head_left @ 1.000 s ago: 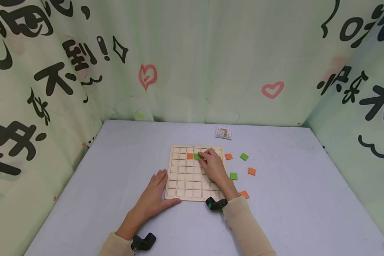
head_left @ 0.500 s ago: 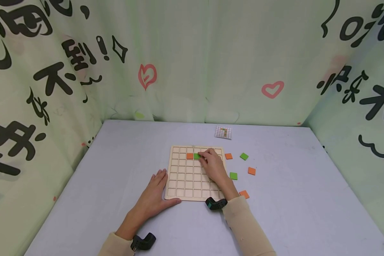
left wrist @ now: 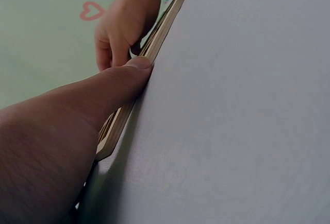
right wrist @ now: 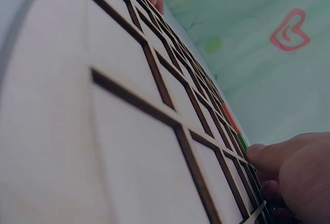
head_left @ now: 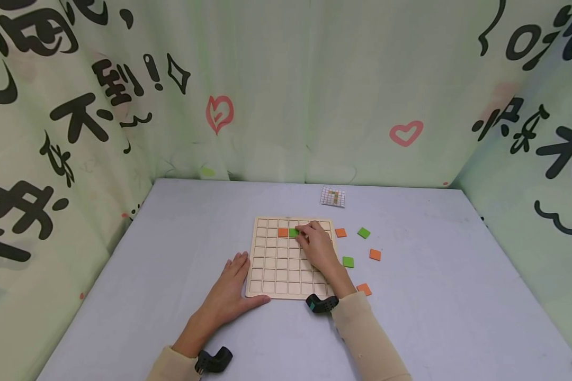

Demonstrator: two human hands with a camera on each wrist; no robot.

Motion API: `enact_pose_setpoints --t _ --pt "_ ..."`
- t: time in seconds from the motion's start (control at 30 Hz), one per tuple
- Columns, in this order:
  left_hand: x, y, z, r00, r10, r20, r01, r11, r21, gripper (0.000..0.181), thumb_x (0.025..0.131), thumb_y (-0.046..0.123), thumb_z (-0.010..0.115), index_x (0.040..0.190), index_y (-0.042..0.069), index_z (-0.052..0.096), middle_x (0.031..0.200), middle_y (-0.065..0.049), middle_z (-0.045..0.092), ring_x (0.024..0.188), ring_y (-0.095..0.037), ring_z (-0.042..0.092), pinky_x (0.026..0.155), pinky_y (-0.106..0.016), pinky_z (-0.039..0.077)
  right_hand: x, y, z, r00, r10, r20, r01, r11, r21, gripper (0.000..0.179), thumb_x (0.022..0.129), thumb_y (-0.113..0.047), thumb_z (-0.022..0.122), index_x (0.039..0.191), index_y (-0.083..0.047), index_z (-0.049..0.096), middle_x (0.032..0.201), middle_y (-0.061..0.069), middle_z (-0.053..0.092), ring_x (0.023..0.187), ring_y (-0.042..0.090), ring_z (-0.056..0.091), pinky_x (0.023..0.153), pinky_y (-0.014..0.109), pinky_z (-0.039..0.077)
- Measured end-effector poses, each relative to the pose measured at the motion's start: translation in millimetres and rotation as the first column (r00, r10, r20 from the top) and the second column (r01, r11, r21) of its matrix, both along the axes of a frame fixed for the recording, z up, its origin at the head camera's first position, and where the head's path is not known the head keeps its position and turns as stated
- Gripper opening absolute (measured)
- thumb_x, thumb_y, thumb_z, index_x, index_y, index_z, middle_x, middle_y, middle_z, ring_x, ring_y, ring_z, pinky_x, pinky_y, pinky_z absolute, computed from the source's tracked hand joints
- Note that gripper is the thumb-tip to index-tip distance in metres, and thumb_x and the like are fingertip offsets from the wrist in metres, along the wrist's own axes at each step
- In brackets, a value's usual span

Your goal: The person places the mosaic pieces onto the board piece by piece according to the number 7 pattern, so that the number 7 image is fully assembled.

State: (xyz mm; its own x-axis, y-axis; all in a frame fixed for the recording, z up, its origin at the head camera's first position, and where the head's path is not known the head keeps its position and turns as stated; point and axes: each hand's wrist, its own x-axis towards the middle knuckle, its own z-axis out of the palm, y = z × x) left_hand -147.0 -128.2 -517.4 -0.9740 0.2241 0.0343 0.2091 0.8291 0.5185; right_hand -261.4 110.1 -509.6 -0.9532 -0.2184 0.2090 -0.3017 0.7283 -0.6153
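The wooden grid board (head_left: 270, 275) lies flat on the table. An orange square tile (head_left: 283, 232) and a green square tile (head_left: 293, 233) sit side by side in one of its upper rows. My right hand (head_left: 318, 248) reaches over the board with thumb and index finger at the green tile's right edge; its other fingers are curled under and partly hidden. With fingers straight, my left hand (head_left: 231, 291) rests along the board's left side. Its thumb (left wrist: 129, 77) touches the front edge of the board in the left wrist view.
Loose orange tiles, such as one orange tile (head_left: 375, 255), and green tiles, such as one green tile (head_left: 364, 233), lie right of the board. A small pattern card (head_left: 332, 197) lies behind it on the table (head_left: 434, 296). A printed curtain (head_left: 352, 95) encloses the table's back and sides.
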Motion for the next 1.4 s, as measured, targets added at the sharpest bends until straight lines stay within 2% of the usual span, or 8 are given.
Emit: enact_pose_setpoints --t 0.27,0.43,0.77,1.17,1.4 --pt "-0.7 0.0 0.8 1.0 0.0 0.01 0.0 1.0 0.0 0.107 0.079 0.063 0.074 0.154 -0.002 0.034 0.164 -0.017 0.03 0.155 -0.032 0.022 0.129 -0.048 0.02 0.3 1 3.8 0.998 -0.002 0.062 0.002 1.0 -0.013 0.038 0.098 -0.022 0.066 0.133 -0.006 0.064 0.114 0.011 0.061 0.093 0.023 0.06 0.082 0.039 0.055" --pt "-0.4 -0.2 0.3 1.0 -0.004 0.005 0.004 1.0 0.006 0.107 0.079 0.063 0.075 0.153 -0.002 0.035 0.164 -0.017 0.03 0.155 -0.033 0.022 0.129 -0.048 0.019 1.5 2 7.3 0.997 0.004 0.08 -0.003 1.0 -0.015 0.041 0.097 -0.024 0.066 0.134 -0.006 0.062 0.114 0.011 0.062 0.09 0.021 0.057 0.079 0.036 0.053" --pt "-1.0 -0.6 -0.3 1.0 -0.004 0.014 0.003 1.0 0.016 0.106 0.08 0.062 0.075 0.154 -0.001 0.034 0.164 -0.017 0.03 0.155 -0.032 0.021 0.129 -0.048 0.019 1.2 7 13.1 0.998 0.011 0.063 -0.009 1.0 -0.027 0.038 0.099 -0.021 0.063 0.134 -0.006 0.062 0.113 0.011 0.062 0.083 0.018 0.053 0.072 0.032 0.048" --pt "0.3 -0.7 1.1 1.0 -0.013 0.001 0.013 1.0 0.02 0.106 0.079 0.061 0.075 0.154 -0.003 0.034 0.163 -0.019 0.03 0.155 -0.033 0.022 0.129 -0.048 0.019 -2.0 18 15.1 0.997 0.001 0.08 0.004 0.998 -0.062 0.038 0.1 -0.023 0.062 0.133 -0.005 0.061 0.113 0.011 0.061 0.087 0.021 0.054 0.076 0.033 0.049" --pt "0.6 -0.3 2.0 1.0 -0.011 0.002 0.011 1.0 0.024 0.107 0.079 0.061 0.076 0.154 -0.002 0.034 0.163 -0.018 0.03 0.155 -0.033 0.021 0.129 -0.048 0.018 -1.0 23 18.2 0.996 -0.014 0.084 0.021 0.997 -0.08 0.038 0.1 -0.022 0.061 0.134 -0.005 0.061 0.118 0.013 0.06 0.092 0.023 0.058 0.078 0.036 0.052"
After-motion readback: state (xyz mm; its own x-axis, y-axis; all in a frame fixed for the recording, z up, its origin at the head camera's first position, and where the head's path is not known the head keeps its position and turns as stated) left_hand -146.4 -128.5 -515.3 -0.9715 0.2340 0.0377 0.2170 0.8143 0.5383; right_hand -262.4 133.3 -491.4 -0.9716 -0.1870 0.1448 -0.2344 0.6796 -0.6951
